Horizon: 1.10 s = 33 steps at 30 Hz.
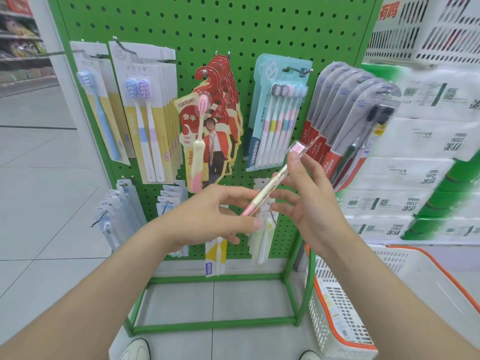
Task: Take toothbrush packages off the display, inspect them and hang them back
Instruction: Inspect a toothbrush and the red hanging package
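Where the green pegboard rack (233, 35) ends at lower right, one white slatted basket (322, 289) with an orange rim sits on the floor; something pale with yellowish print shows through its near wall, can't tell what. One toothbrush package (263, 193), a clear sleeve with a single pink-and-cream brush inside, is off the hooks. It's held in the air in front of the rack's lower middle, tilted, bristle end up-right, handle end down-left. From lower left the left hand (215, 216) reaches in, fingers mostly straight and spread, thumb and forefinger nipping the handle end. From lower right the right hand (309, 198) has its thumb up against the sleeve just below the head and its forefinger meeting it from behind, other fingers loose and splayed. Counts: two hands, one package held, one basket. The rack's upper row has five groups: single blue-brush pack (98, 110), stack of two-brush packs (148, 118), stack of red canban packs (207, 131), teal multi-brush pack (275, 113), grey Colgate packs (348, 110), roughly five. More packs hang on the lower row, partly hidden by the hands. White-and-green cartons (428, 157) are stacked to the right.
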Tool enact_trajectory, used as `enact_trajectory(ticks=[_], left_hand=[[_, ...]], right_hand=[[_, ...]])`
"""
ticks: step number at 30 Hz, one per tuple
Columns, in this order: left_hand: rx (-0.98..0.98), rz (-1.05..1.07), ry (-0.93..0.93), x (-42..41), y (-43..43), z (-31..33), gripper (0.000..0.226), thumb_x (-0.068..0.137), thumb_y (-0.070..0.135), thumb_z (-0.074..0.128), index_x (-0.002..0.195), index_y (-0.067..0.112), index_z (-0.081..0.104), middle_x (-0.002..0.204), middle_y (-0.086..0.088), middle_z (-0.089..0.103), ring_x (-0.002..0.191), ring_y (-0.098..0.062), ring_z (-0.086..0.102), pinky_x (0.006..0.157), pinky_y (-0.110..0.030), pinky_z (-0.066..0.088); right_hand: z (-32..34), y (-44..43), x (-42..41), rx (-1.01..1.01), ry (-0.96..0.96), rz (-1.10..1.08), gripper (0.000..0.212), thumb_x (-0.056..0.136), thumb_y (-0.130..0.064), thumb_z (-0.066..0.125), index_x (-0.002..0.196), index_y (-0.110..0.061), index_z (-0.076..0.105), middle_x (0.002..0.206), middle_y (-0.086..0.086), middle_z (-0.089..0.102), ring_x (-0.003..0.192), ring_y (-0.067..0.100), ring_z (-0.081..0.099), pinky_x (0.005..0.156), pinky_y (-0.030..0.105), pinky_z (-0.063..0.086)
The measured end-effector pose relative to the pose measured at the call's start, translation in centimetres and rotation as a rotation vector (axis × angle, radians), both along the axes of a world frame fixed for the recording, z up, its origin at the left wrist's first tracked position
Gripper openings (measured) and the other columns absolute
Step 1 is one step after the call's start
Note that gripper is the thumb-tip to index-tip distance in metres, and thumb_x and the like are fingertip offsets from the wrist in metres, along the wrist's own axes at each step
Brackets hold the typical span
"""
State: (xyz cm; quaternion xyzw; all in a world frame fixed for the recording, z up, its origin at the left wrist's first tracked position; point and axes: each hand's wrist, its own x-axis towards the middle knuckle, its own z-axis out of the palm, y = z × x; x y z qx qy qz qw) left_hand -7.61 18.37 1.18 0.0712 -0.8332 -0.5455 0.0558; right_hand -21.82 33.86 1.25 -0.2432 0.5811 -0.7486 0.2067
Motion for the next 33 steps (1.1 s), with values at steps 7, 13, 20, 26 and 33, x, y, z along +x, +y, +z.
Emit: enact_trajectory(ticks=[7, 13, 20, 26, 33], left_hand=[[0.077, -0.005, -0.042, -0.6, 0.4, -1.0, 0.032, 0.111, 0.007, 0.052, 0.137, 0.022, 0.063, 0.126, 0.000, 0.076, 0.113, -0.018, 0.074, 0.086, -0.037, 0.066], [0.232, 0.030, 0.067, -0.8, 0.6, -0.8, 0.040, 0.108, 0.006, 0.057, 0.144, 0.023, 0.053, 0.125, -0.006, 0.077, 0.112, -0.025, 0.076, 0.084, -0.045, 0.067], [0.210, 0.100, 0.086, -0.9, 0.6, -0.8, 0.036, 0.105, 0.009, 0.065, 0.137, 0.023, 0.061, 0.115, -0.002, 0.080, 0.105, -0.023, 0.079, 0.078, -0.040, 0.067], [0.131, 0.250, 0.115, -1.1, 0.7, -0.6, 0.020, 0.110, 0.026, 0.057, 0.121, 0.018, 0.073, 0.105, 0.002, 0.083, 0.096, -0.019, 0.080, 0.083, -0.041, 0.063], [0.167, 0.404, 0.278, -1.2, 0.6, -0.1, 0.019, 0.108, 0.025, 0.061, 0.110, 0.014, 0.077, 0.099, -0.001, 0.083, 0.083, -0.013, 0.079, 0.060, -0.020, 0.056]], right_hand=[[-0.7, -0.1, -0.6, -0.015, 0.119, -0.114, 0.071, 0.088, -0.019, 0.085, 0.147, -0.029, 0.047, 0.095, 0.007, 0.079, 0.102, 0.018, 0.078, 0.088, 0.032, 0.057], [-0.9, 0.2, -0.9, 0.022, 0.123, 0.014, 0.043, 0.092, -0.009, 0.081, 0.130, -0.015, 0.063, 0.111, 0.010, 0.080, 0.101, 0.025, 0.079, 0.086, 0.041, 0.061], [-0.8, 0.7, -0.6, 0.139, 0.279, 0.080, 0.044, 0.093, -0.007, 0.080, 0.130, -0.023, 0.063, 0.111, -0.004, 0.081, 0.095, 0.017, 0.079, 0.073, 0.031, 0.062], [-1.3, 0.1, -0.5, 0.188, 0.287, 0.110, 0.036, 0.093, -0.002, 0.079, 0.121, -0.020, 0.065, 0.111, -0.004, 0.081, 0.102, 0.017, 0.078, 0.084, 0.037, 0.065], [-1.3, 0.2, -0.1, 0.404, 0.343, 0.367, 0.030, 0.093, -0.001, 0.076, 0.119, -0.014, 0.072, 0.111, -0.002, 0.081, 0.103, 0.020, 0.078, 0.098, 0.051, 0.061]])
